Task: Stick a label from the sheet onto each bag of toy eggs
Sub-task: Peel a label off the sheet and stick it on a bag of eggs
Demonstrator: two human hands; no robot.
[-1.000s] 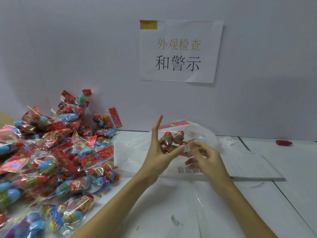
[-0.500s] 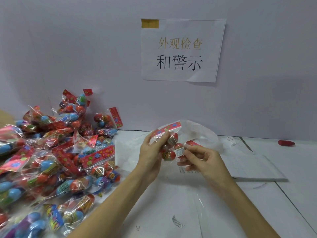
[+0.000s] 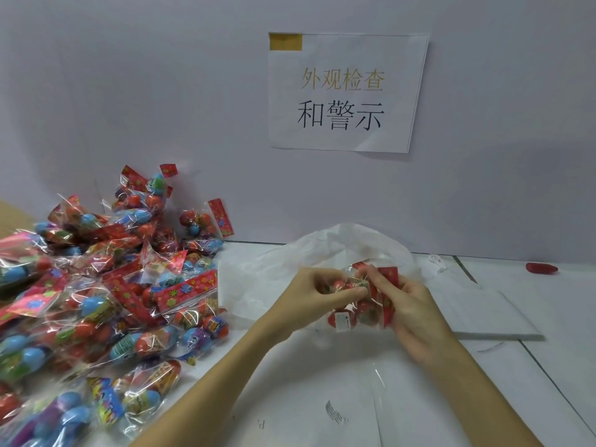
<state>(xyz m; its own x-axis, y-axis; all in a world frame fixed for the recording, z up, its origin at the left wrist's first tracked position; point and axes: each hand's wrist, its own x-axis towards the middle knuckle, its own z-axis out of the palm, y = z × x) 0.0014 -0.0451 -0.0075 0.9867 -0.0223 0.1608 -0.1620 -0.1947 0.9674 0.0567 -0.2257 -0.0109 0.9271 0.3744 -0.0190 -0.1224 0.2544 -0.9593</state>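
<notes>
A clear bag of red toy eggs (image 3: 358, 312) with a red patterned header hangs between both hands above the table. My left hand (image 3: 309, 291) pinches its left side with thumb and fingers. My right hand (image 3: 406, 311) grips the header end from the right. A small white label (image 3: 344, 321) is stuck on the bag's lower left. The label sheet (image 3: 477, 314) lies flat on the table behind my right hand. A big pile of bagged eggs (image 3: 96, 301) fills the left side.
Crumpled white plastic (image 3: 338, 250) lies behind the hands. A sign with printed characters (image 3: 345, 91) hangs on the wall. A small red object (image 3: 541, 268) sits at the far right by the wall. Clear film (image 3: 380, 391) and printed paper lie near the front edge.
The bag has turned and dropped a little to the right. My left hand went from fingers raised to pinching the bag. My right hand now grips the header, and the label shows on the bag.
</notes>
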